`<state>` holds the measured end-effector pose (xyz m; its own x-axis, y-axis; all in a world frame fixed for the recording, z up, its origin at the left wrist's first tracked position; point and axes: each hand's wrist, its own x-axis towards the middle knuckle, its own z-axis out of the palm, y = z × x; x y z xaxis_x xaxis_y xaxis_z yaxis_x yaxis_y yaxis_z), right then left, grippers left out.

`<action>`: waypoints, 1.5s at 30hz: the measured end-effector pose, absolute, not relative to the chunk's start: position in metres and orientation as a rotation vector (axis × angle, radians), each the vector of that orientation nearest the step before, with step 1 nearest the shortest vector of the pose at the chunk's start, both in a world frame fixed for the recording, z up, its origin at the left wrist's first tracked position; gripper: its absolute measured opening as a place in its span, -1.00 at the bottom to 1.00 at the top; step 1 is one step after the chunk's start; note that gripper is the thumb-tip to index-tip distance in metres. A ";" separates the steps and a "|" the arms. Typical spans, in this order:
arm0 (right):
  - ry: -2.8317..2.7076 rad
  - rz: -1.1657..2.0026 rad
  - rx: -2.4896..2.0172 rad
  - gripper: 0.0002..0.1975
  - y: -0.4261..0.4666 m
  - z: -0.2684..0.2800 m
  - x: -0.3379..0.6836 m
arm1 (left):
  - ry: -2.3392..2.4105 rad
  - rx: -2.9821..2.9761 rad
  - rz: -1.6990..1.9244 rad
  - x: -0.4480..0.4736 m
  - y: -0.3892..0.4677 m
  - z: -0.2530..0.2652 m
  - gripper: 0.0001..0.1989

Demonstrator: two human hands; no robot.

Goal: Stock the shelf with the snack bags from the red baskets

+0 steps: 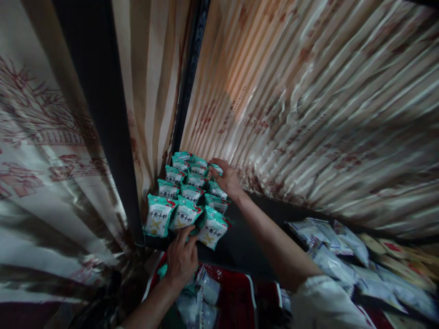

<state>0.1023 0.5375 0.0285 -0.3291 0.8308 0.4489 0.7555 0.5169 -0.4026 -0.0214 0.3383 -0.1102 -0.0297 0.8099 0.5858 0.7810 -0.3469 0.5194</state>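
Note:
Green-and-white snack bags (190,193) stand upright in three rows running back into the corner of a dark shelf (240,228). At the back of the right row, my right hand (227,179) is closed on a snack bag (216,169), partly hidden by the fingers. My left hand (181,257) is at the shelf's front edge, fingers stretched out, fingertips against the lower edge of the front middle bag (185,213). Beside it stand the front left bag (160,215) and the front right bag (213,227), which leans a little.
A pleated, printed curtain (308,91) hangs behind the shelf. Dark metal posts (99,105) rise at the left. Clear plastic packets (332,256) lie further right on the shelf. Below, a red basket (240,292) holds more packets.

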 end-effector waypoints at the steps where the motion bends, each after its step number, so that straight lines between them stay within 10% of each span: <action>1: -2.053 0.209 -1.267 -0.68 0.518 0.029 0.113 | 1.759 2.146 1.377 -0.022 0.339 -0.110 -0.70; 12: -1.424 0.558 -1.543 -0.50 0.343 -0.077 0.161 | 1.694 1.953 1.470 -0.024 0.341 -0.109 -0.72; 45: -1.036 1.140 -1.287 -0.34 0.387 -0.095 0.139 | 1.549 2.290 1.537 -0.009 0.332 -0.110 -0.69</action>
